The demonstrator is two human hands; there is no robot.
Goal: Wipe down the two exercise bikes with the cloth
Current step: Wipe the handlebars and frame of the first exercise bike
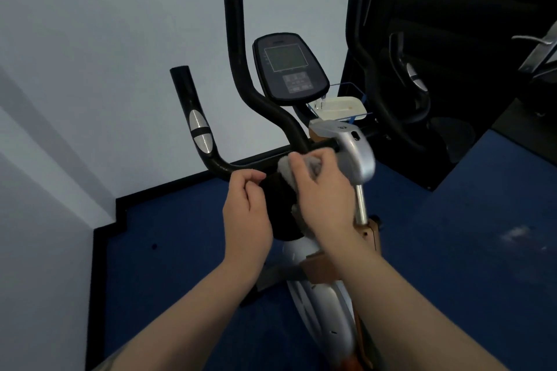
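The right hand point(319, 187) covers most of the grey cloth point(284, 170), so only a fold above the knuckles and a scrap below the palm show. Its fingers curl round the cloth and press it on the black bar of the near bike point(313, 250), where the handlebar point(256, 93) meets the stem. The left hand point(245, 214) sits just beside it on the same bar, fingers curled in with thumb against forefinger; whether it grips the bar or holds nothing cannot be told. The bike's lower frame is cut off at the bottom edge, and both forearms hide part of it.

The console point(289, 66) shows a dark screen and a keypad, but its lettering is too blurred to read. A small mark on the silver cover point(352, 153) is also unreadable.

The second bike point(401, 75) stands to the right in deep shadow, with only a handle and dark outlines visible. A white tray point(343, 107) lies between the two machines.

Blue floor point(180, 250) lies open to the left up to the wall point(105, 54); to the right the machines stand near each other.
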